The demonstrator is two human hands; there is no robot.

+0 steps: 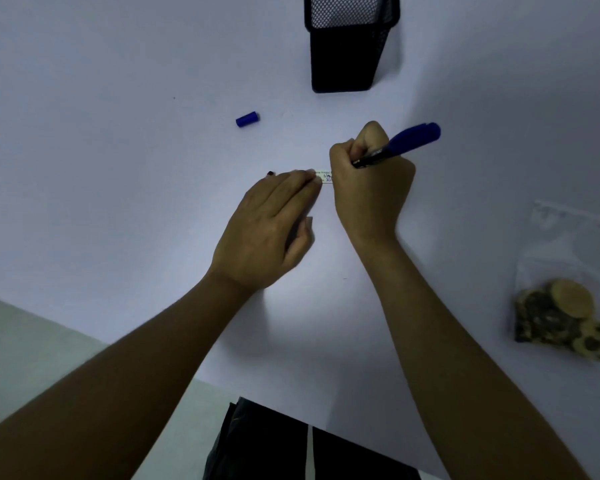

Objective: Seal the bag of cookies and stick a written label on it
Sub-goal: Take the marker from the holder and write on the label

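Note:
A small white label (325, 177) lies flat on the white table (118, 168), with handwriting showing on it. My left hand (271, 230) rests flat, its fingertips pressing the label's left end. My right hand (369, 183) grips a blue marker (407, 140), tip down on the label's right part, which the hand hides. The marker's blue cap (247, 119) lies apart at the upper left. A clear zip bag of cookies (568, 299) sits at the right edge, away from both hands.
A black mesh pen holder (347, 43) stands at the back, beyond the label. The table's near edge runs diagonally at the lower left, with pale floor and dark clothing (274, 445) below it.

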